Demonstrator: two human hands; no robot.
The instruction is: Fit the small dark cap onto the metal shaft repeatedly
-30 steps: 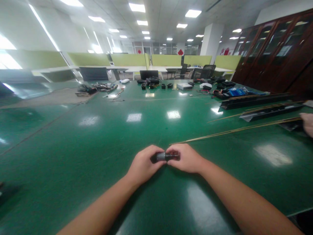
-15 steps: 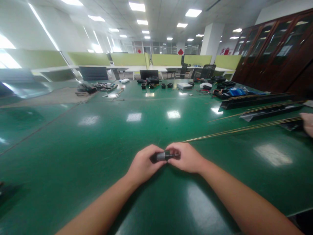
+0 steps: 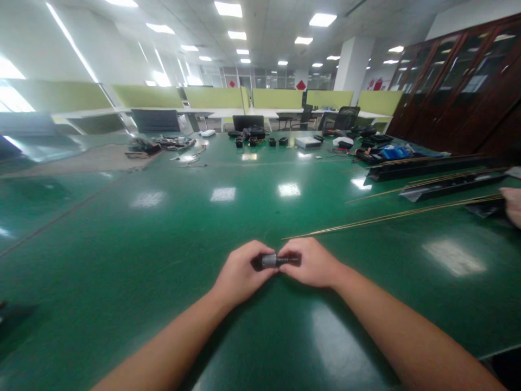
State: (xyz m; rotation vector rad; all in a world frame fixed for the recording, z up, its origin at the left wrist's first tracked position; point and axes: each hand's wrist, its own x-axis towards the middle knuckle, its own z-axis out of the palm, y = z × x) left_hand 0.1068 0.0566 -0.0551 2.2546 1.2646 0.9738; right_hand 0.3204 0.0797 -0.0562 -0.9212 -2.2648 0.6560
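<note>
Between my two hands, just above the green tabletop (image 3: 183, 217), lies a small grey-and-black cylindrical part (image 3: 268, 261), held level. My left hand (image 3: 240, 271) is closed round its thicker grey end, thumb and fingers pinching from both sides. The thinner dark end, which looks stepped or ridged, is gripped by my right hand (image 3: 311, 262) with curled fingers and thumb. My palms and fingers hide parts of both ends, so its exact kind does not show. Long thin brass-coloured rods (image 3: 378, 218) reach from the right to just behind my right hand.
Another person's hand (image 3: 512, 205) is at the right edge near the rods. Black angled channels (image 3: 451, 183) lie to the right with more rods. Small black boxes (image 3: 272, 142), a white box (image 3: 307, 142), a blue item (image 3: 394, 152) and loose electronics (image 3: 173, 143) sit along the far side.
The tip of one brass-coloured rod shows farther left, behind my right hand. My hands and the cylindrical part have barely moved.
</note>
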